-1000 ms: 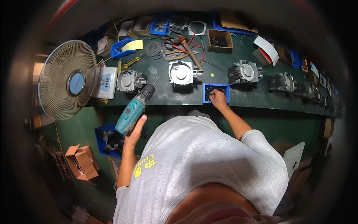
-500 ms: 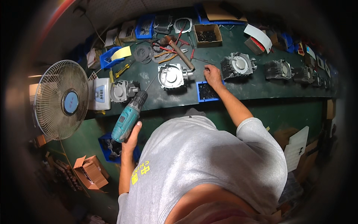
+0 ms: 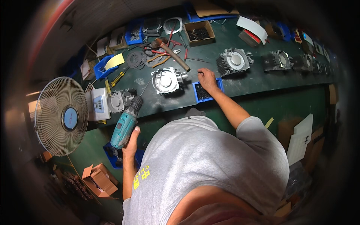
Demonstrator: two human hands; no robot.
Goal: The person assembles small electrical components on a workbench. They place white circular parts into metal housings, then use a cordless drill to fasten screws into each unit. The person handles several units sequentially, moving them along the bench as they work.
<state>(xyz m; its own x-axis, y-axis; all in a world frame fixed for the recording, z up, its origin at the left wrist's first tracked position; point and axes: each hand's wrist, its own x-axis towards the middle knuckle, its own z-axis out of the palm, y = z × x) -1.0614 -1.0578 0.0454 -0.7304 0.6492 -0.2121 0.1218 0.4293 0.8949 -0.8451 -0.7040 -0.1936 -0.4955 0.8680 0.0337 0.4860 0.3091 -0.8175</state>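
Note:
My left hand (image 3: 131, 145) is closed round the grip of a teal cordless drill (image 3: 124, 126). Its long thin bit points up and away, the tip close to the left side of a silver metal housing (image 3: 165, 81) on the bench. Beyond the drill chuck sits a smaller grey housing (image 3: 115, 101). At the right, my right hand (image 3: 208, 81) hovers over the far side of a blue tray (image 3: 204, 100) of small black parts, which look like screws. Its fingers are bent together; anything between them is too small to make out.
A hammer (image 3: 172, 55), pliers (image 3: 161, 59) and other tools lie behind the housing. Finned housings (image 3: 234, 62) line the bench to the right. A cardboard box (image 3: 199, 33) of dark parts stands at the back. A caged fan (image 3: 62, 116) is at the left.
The whole view has shifted, so the bench things appear a little further left. My right hand stays by the tray, slightly left of before. The drill is still in my left hand.

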